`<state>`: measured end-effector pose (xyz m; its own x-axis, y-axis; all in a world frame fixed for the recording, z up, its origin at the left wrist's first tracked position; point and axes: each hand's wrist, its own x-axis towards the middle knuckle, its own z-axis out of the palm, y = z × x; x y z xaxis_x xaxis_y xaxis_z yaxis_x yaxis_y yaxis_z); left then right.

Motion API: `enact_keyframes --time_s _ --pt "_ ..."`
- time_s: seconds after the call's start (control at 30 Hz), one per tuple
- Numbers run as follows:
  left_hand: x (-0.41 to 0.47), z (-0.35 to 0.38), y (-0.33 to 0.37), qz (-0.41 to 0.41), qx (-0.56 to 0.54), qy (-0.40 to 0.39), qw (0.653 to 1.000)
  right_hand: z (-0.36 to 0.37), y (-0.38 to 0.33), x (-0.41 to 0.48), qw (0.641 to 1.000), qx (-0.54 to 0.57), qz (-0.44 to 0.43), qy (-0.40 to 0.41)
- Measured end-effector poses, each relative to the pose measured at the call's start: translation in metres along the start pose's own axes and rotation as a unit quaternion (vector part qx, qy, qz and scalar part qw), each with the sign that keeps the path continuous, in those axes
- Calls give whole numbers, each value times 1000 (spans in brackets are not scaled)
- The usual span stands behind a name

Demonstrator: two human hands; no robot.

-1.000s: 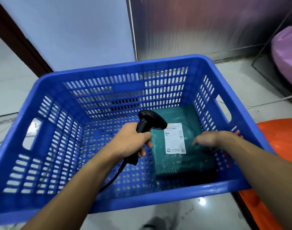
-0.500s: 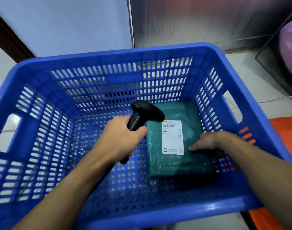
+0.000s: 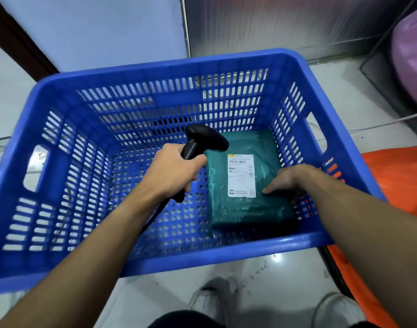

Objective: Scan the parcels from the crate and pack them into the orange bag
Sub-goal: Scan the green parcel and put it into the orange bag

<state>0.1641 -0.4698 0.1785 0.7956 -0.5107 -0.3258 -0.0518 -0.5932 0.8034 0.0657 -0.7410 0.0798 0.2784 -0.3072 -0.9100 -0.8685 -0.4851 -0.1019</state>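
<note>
A dark green parcel [image 3: 245, 210] with a white shipping label [image 3: 240, 175] lies flat in the right half of the blue slatted crate [image 3: 155, 261]. My left hand [image 3: 173, 172] grips a black corded barcode scanner [image 3: 204, 140], whose head points at the label from the parcel's left edge. My right hand [image 3: 283, 181] rests on the parcel's right side, fingers spread and fairly straight, fingertips just beside the label. The orange bag [image 3: 396, 176] lies on the floor to the right of the crate, partly hidden behind it.
The crate stands on a pale glossy floor [image 3: 285, 275], close to a blue-white wall and a metal panel. A pink sack [image 3: 411, 58] sits at the far right by a dark frame. My white shoes [image 3: 212, 297] show below the crate's near rim.
The view tilted down and pulled back, so my shoes now show. My right hand slid a little along the parcel toward the label. My left hand keeps the scanner at the label.
</note>
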Motion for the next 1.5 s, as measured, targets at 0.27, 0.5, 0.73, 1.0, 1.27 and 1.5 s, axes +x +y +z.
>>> enact_keyframes --time_s 0.27,0.5,0.73,1.0,1.27,1.5 --pt "0 -3 2 20 -11 17 1000 1 2 5 1000 6 -1 0" --pt "-1 -2 3 23 -7 5 1000 2 3 9 1000 9 -7 3" --pt "0 -1 1 16 -10 -2 1000 1 4 11 1000 23 -6 -1" --pt "1 -1 2 19 -10 -3 1000 0 5 18 1000 14 2 -10" --pt "1 -1 2 11 14 1 1000 0 4 21 1000 17 5 -7" --pt "2 -1 3 7 18 1 1000 -2 5 23 1000 24 5 -11"
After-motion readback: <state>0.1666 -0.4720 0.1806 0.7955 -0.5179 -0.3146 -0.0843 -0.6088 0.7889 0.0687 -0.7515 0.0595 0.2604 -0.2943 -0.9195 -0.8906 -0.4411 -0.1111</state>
